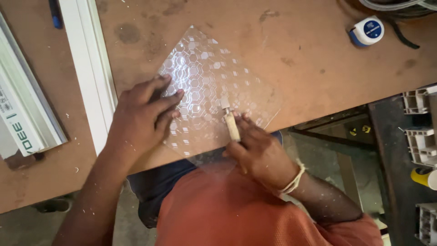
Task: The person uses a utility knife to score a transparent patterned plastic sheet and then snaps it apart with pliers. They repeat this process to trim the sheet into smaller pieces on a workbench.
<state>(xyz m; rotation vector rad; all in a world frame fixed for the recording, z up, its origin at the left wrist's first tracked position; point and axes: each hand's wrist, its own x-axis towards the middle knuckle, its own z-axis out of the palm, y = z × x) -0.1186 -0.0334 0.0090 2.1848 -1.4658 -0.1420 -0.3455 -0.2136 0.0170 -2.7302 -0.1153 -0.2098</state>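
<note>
Two hands are working on one sheet of patterned glass, clear, embossed with hexagons, lying flat as a diamond on the brown counter. Its near corner is overhanging the counter edge, just under my right wrist.

My left hand is pressing flat on the left part of the sheet. Its fingers are lying spread slightly apart and extended, gripping nothing, only bearing down on the glass.

My right hand is holding a glass cutter with a pale wooden handle. These fingers are clamped together around the handle; the metal tip is touching the glass just ahead of them, roughly mid-sheet, a little right of my left fingertips. The cutter is leaning back toward me. A pale string band is circling my right wrist.

Left of my left hand, a long white plastic profile is running away from me along the counter, close beside the glass edge. Farther left, a second, wider white profile with green print is lying at an angle. Well beyond my right fingers, near the far counter edge, a blue-and-white tape measure is sitting beside dark cables. Off to the right, below counter level, cut white profile sections are stacking up. White chips are scattering over the counter and my forearms.
</note>
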